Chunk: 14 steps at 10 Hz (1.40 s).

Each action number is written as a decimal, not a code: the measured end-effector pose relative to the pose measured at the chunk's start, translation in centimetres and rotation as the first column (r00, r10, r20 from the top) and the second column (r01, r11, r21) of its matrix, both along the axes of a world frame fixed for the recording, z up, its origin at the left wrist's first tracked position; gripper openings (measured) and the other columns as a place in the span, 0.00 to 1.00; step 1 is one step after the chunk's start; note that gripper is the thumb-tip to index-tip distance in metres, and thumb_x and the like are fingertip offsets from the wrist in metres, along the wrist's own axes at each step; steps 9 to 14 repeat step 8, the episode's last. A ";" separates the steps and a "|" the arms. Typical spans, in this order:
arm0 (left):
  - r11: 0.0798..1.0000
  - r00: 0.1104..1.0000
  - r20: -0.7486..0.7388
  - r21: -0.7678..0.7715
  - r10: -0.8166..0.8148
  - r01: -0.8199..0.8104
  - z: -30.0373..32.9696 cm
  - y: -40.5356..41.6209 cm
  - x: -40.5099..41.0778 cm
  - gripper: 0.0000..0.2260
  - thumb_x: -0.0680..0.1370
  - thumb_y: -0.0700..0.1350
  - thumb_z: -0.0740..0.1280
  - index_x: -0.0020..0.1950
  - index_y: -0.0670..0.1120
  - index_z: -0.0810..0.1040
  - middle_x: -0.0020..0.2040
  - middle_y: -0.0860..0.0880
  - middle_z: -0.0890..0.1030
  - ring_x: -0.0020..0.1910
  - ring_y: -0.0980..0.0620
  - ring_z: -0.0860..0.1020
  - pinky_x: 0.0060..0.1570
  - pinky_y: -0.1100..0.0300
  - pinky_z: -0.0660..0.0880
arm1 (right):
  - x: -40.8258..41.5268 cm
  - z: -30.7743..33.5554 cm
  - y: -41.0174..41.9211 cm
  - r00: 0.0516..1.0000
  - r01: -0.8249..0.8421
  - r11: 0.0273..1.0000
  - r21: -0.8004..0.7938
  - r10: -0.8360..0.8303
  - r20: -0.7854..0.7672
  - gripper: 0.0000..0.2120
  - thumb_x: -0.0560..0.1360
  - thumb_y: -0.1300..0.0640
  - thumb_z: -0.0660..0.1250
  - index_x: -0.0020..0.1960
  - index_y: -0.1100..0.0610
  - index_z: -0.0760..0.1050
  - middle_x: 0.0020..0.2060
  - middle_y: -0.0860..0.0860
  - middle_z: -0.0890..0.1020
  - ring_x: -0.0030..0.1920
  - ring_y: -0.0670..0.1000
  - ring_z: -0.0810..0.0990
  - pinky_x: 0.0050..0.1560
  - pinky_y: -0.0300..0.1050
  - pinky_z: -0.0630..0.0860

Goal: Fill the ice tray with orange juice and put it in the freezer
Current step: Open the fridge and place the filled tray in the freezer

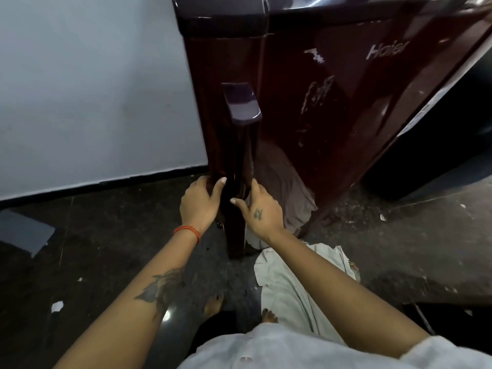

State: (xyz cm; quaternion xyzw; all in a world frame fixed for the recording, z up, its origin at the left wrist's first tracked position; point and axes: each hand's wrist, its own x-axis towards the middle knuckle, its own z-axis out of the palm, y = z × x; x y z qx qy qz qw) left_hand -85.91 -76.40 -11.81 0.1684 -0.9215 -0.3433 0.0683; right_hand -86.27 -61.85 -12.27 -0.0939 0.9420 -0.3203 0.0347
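A dark maroon fridge (332, 89) stands in front of me with its door shut. A long dark handle (241, 121) runs down the door's left side. My left hand (198, 206) is wrapped around the door's left edge near the handle's lower part. My right hand (259, 210) presses against the handle's right side with fingers spread. Neither the ice tray nor the orange juice is in view.
A pale wall (93, 89) rises to the left of the fridge. The floor (106, 235) is dark stone with bits of litter. A white cloth (290, 286) lies on the floor by my bare feet. A dark object (436, 166) stands right of the fridge.
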 end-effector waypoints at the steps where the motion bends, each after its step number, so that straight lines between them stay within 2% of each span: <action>1: 0.997 0.999 0.005 0.063 -0.032 0.032 -0.3 -1.2 -2.5 0.24 0.78 0.63 0.57 0.61 0.45 0.75 0.57 0.44 0.80 0.54 0.44 0.78 0.52 0.48 0.76 | -1.9 -0.1 -1.8 0.998 0.053 0.998 0.015 -0.054 0.014 0.29 0.77 0.42 0.59 0.71 0.57 0.58 0.64 0.55 0.72 0.56 0.61 0.77 0.47 0.52 0.73; 2: 0.990 0.996 -0.003 0.109 -0.089 0.089 -0.7 -2.5 -4.5 0.23 0.78 0.62 0.57 0.59 0.43 0.73 0.56 0.43 0.78 0.53 0.43 0.78 0.50 0.48 0.75 | -2.6 -0.4 -3.3 0.991 0.131 0.991 0.019 -0.131 0.024 0.31 0.77 0.42 0.58 0.72 0.58 0.56 0.67 0.55 0.69 0.57 0.62 0.76 0.49 0.54 0.74; 3: 0.979 0.984 -0.037 0.098 -0.173 0.176 -1.8 -3.3 -5.4 0.23 0.78 0.61 0.58 0.60 0.43 0.71 0.57 0.42 0.76 0.52 0.42 0.77 0.46 0.53 0.72 | -2.5 -1.1 -4.0 0.977 0.208 0.977 0.039 -0.210 0.031 0.32 0.77 0.42 0.59 0.72 0.58 0.56 0.67 0.54 0.69 0.56 0.61 0.77 0.48 0.55 0.74; 4: 0.968 0.983 -0.081 0.179 -0.165 0.177 -3.0 -3.4 -5.3 0.22 0.77 0.61 0.59 0.59 0.44 0.70 0.55 0.43 0.77 0.49 0.44 0.78 0.44 0.55 0.71 | -2.2 -1.4 -4.5 0.961 0.275 0.961 0.015 -0.276 0.032 0.31 0.76 0.41 0.60 0.72 0.57 0.57 0.64 0.54 0.71 0.55 0.60 0.77 0.46 0.55 0.75; 5: 0.951 0.990 0.037 0.284 -0.138 0.122 -4.9 -2.8 -4.3 0.18 0.77 0.61 0.60 0.51 0.46 0.68 0.46 0.45 0.79 0.42 0.45 0.80 0.39 0.55 0.72 | -1.3 -2.1 -4.8 0.940 0.337 0.941 -0.026 -0.335 0.065 0.29 0.77 0.43 0.59 0.72 0.57 0.57 0.62 0.58 0.73 0.53 0.60 0.77 0.44 0.50 0.73; 6: 0.928 0.885 0.286 0.172 -0.368 0.331 -7.3 -1.8 -2.2 0.13 0.77 0.55 0.64 0.50 0.45 0.70 0.47 0.43 0.80 0.47 0.41 0.79 0.44 0.53 0.74 | 1.5 -4.0 -4.3 0.904 0.373 0.928 -0.023 -0.358 0.236 0.24 0.78 0.46 0.58 0.68 0.58 0.60 0.56 0.62 0.76 0.53 0.62 0.76 0.41 0.45 0.67; 7: 0.733 0.630 0.434 0.113 -0.644 0.671 -9.2 0.1 0.2 0.14 0.78 0.50 0.64 0.60 0.43 0.71 0.59 0.40 0.75 0.57 0.40 0.76 0.53 0.52 0.72 | 5.9 -6.3 -2.6 0.776 0.468 0.883 0.021 -0.423 0.467 0.25 0.79 0.45 0.56 0.69 0.60 0.60 0.62 0.62 0.74 0.60 0.61 0.73 0.54 0.50 0.72; 8: 0.452 0.363 0.497 0.068 -0.788 0.889 -10.0 2.8 2.5 0.24 0.79 0.51 0.61 0.72 0.43 0.62 0.71 0.40 0.66 0.69 0.41 0.66 0.66 0.51 0.66 | 11.4 -7.6 -0.7 0.674 0.541 0.837 0.077 -0.487 0.555 0.27 0.79 0.44 0.53 0.71 0.59 0.59 0.67 0.60 0.70 0.66 0.59 0.69 0.62 0.48 0.66; 14: 0.452 0.363 0.497 0.068 -0.788 0.889 -10.0 2.8 2.5 0.24 0.79 0.51 0.61 0.72 0.43 0.62 0.71 0.40 0.66 0.69 0.41 0.66 0.66 0.51 0.66 | 11.4 -7.6 -0.7 0.674 0.541 0.837 0.077 -0.487 0.555 0.27 0.79 0.44 0.53 0.71 0.59 0.59 0.67 0.60 0.70 0.66 0.59 0.69 0.62 0.48 0.66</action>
